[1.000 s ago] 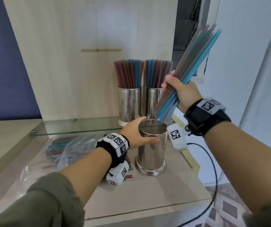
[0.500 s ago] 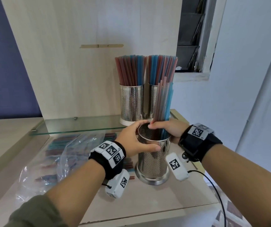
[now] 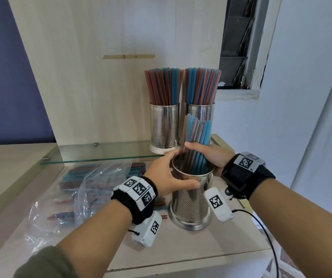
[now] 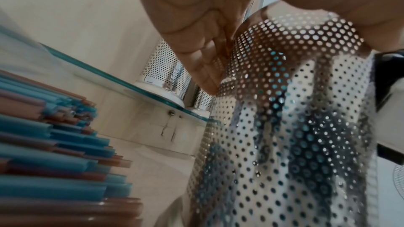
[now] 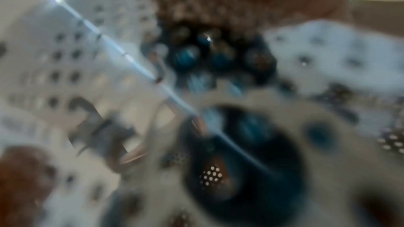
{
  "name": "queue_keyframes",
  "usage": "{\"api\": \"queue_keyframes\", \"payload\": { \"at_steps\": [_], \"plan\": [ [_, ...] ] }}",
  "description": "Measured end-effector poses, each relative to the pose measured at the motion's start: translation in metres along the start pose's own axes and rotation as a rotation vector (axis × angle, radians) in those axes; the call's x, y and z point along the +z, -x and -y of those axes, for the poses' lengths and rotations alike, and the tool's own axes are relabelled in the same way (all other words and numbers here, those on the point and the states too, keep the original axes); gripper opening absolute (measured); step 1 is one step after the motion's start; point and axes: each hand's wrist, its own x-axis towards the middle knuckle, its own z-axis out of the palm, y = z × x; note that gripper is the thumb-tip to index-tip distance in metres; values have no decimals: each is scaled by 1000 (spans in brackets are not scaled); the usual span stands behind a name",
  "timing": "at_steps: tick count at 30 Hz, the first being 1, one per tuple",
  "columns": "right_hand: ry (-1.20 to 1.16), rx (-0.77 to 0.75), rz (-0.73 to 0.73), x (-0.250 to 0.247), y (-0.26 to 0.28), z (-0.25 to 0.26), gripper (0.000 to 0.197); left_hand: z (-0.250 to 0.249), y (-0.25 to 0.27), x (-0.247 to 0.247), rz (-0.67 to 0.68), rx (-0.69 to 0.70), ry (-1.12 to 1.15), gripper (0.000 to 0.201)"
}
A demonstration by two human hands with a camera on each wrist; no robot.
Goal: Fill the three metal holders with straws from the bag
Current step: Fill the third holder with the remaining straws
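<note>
A perforated metal holder [image 3: 191, 205] stands on the wooden shelf near the front. My left hand [image 3: 169, 175] grips its rim from the left, with the thumb across the near side. My right hand [image 3: 207, 155] holds a bundle of blue and red straws [image 3: 197, 133] that stands upright inside this holder. In the left wrist view the holder's wall [image 4: 295, 127] shows blue straws through its holes. Two more holders [image 3: 164, 125] [image 3: 200, 111], packed with straws, stand on the glass shelf [image 3: 101, 155] behind. The right wrist view is blurred.
A clear plastic bag [image 3: 76, 187] with several loose straws [image 4: 54, 153] lies on the shelf to the left. A wooden back panel [image 3: 101, 77] rises behind. The shelf's front edge [image 3: 181, 261] is near, and a black cable [image 3: 269, 233] hangs at the right.
My right hand brought the tilted bundle down from above and stood it in the front holder, then sank lower with it. My left hand kept its grip on the rim.
</note>
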Motion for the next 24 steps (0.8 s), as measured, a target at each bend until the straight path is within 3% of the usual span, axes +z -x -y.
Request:
{"api": "queue_keyframes", "payload": {
  "at_steps": [3, 6, 8, 11, 13, 19, 24],
  "plan": [
    [58, -27, -19, -4, 7, 2, 57, -2, 1, 0, 11, -18, -31, 103],
    [164, -56, -61, -13, 22, -2, 101, -4, 0, -2, 37, -55, -79, 121],
    [284, -79, -92, -17, 36, -8, 117, -8, 1, -6, 80, -94, -137, 132],
    [423, -159, -68, -12, 53, -21, 128, -13, 8, -19, 146, -138, -328, 138],
    [426, -205, -91, -4, 57, -29, 123, -12, 15, -32, 165, -157, -449, 141],
    [412, -283, -166, 3, 50, -48, 109, 9, 41, -73, 289, -290, -888, 85],
    [371, -289, -187, 2, 46, -55, 120, 22, 62, -89, 232, -268, -1153, 64]
  ]
}}
